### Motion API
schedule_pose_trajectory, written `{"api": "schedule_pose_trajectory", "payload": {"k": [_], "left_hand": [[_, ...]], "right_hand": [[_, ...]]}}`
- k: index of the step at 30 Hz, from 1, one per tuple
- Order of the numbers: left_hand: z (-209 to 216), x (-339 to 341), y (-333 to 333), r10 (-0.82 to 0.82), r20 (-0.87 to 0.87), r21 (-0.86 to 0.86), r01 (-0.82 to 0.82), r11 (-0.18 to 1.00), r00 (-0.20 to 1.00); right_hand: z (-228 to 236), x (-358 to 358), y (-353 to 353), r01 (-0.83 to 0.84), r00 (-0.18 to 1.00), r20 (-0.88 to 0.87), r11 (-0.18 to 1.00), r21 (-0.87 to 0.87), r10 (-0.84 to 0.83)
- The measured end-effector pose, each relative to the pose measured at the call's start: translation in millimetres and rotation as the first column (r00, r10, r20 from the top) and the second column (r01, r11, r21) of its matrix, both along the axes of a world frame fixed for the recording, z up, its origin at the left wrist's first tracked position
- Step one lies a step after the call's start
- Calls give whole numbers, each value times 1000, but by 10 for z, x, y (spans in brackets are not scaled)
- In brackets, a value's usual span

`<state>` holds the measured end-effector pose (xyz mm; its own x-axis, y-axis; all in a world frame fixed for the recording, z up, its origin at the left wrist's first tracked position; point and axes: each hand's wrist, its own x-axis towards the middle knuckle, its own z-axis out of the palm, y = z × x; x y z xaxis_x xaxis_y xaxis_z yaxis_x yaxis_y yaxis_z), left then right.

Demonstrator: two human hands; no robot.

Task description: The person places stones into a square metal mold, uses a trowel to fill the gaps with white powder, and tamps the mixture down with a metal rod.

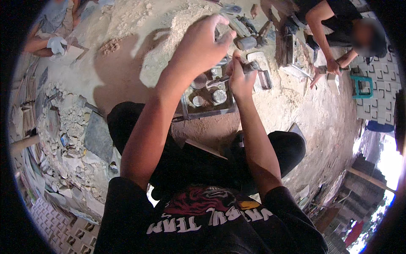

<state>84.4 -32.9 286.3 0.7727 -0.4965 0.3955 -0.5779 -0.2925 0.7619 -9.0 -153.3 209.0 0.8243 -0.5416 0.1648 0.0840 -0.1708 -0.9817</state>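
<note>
My left hand (207, 44) is raised over the far side of a dark rectangular frame (203, 115). Its thumb and fingers are curved with a gap between them, and nothing held shows there. Lower and to the right, my right hand (242, 80) is closed around a slim tool with a dark rounded end (252, 66). The tool's thin shaft points left over the frame; its exact kind is unclear. Inside the frame are round, pale-topped pieces (219, 96) and a smaller one (197, 101). My left forearm hides part of the frame.
Pale powder covers the floor around a small dark-framed block (264, 79) and a grey cylinder (247, 42). Rubble and a flat slab (98, 136) lie at left. A co-worker (334, 38) crouches at right near a teal stool (362, 86); another person's gloved hand (56, 45) is far left.
</note>
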Motion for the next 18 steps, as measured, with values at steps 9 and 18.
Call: {"api": "schedule_pose_trajectory", "payload": {"k": [9, 18], "left_hand": [[-52, 3, -40, -13, -106, 84, 22, 996, 994], [-173, -40, -191, -60, -90, 43, 64, 997, 994]], "right_hand": [[-283, 128, -541, -235, 971, 51, 972, 20, 234], [-707, 15, -446, -17, 999, 34, 985, 172, 12]]}}
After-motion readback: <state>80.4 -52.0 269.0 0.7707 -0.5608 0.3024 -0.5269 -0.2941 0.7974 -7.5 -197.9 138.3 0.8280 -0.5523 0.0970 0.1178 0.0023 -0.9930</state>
